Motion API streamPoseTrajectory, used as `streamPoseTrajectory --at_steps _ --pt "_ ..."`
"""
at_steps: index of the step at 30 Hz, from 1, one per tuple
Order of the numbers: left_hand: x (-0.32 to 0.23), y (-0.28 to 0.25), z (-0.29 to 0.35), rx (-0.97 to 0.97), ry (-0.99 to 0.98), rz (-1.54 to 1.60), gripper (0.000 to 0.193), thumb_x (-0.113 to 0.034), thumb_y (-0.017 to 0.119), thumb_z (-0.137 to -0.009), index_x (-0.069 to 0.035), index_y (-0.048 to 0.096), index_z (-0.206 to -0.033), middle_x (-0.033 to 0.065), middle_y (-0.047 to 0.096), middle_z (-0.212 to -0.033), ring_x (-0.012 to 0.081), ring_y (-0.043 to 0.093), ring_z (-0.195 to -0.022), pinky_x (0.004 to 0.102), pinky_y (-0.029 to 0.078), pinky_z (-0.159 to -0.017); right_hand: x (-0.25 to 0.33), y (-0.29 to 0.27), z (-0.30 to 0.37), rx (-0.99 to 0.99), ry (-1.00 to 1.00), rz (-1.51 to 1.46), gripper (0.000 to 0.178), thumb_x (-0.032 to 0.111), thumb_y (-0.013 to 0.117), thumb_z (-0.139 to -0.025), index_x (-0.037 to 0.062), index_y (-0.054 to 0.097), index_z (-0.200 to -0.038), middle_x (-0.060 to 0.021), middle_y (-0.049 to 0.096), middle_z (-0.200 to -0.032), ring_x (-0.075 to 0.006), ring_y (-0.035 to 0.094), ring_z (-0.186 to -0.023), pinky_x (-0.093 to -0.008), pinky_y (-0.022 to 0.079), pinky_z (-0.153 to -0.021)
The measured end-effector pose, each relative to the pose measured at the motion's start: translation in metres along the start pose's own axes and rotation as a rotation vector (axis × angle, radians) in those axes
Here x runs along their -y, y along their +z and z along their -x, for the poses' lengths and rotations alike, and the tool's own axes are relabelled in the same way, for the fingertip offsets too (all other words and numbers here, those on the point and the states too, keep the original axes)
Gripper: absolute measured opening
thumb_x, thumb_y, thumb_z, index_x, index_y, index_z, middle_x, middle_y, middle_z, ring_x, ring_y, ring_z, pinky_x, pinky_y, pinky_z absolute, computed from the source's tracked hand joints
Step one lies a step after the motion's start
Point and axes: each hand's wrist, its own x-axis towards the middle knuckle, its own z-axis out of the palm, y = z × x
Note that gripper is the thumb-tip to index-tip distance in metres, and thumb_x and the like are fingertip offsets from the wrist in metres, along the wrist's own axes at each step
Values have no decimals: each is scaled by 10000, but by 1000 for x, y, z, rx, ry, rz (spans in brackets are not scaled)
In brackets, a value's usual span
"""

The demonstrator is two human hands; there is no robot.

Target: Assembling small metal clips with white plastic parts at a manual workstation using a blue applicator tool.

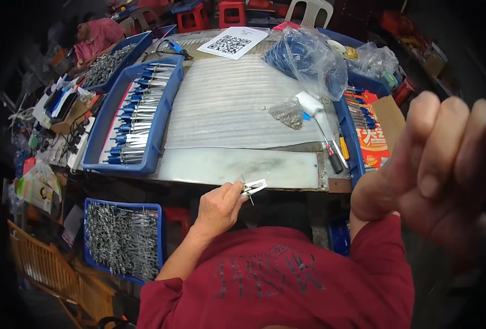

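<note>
At the near edge of the work table, my left hand [219, 208] pinches a small silver metal piece [255, 187] with an elongated frame. A thin rod stands out across it, between my thumb and fingers. My right hand [424, 159] is raised close to the camera on the right, above the level of the table. Its fingers are curled over, and whatever they may hold is hidden. Just beyond the left hand lies a whitish smooth slab [237, 167] along the table's front.
White foam sheeting [215, 104] covers the table's middle. Blue trays [161, 142] of blue-and-silver metal parts flank it. A screwdriver [333, 156], a bag of small parts [288, 114] and a blue-filled plastic bag [303, 57] lie to the right. Below left stands a bin of metal parts [123, 238]. Another person [98, 38] sits far left.
</note>
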Motion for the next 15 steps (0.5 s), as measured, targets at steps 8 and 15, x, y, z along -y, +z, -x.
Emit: streamPoseTrajectory --at_steps 8,15 --pt "0 0 2 -15 -11 26 218 -96 606 -711 -43 497 -891 94 465 -639 262 498 -519 347 381 -439 4 -17 5 -54 -90 44 184 178 520 -758 48 485 -882 -82 492 -787 -128 416 -515 -244 315 -536" --pt "1 -6 6 -31 -7 28 232 -108 600 -721 -30 503 -917 89 466 -634 248 489 -505 336 377 -440 5 -16 8 -33 -69 41 181 184 519 -764 51 484 -883 -81 492 -795 -125 418 -517 -246 313 -539"
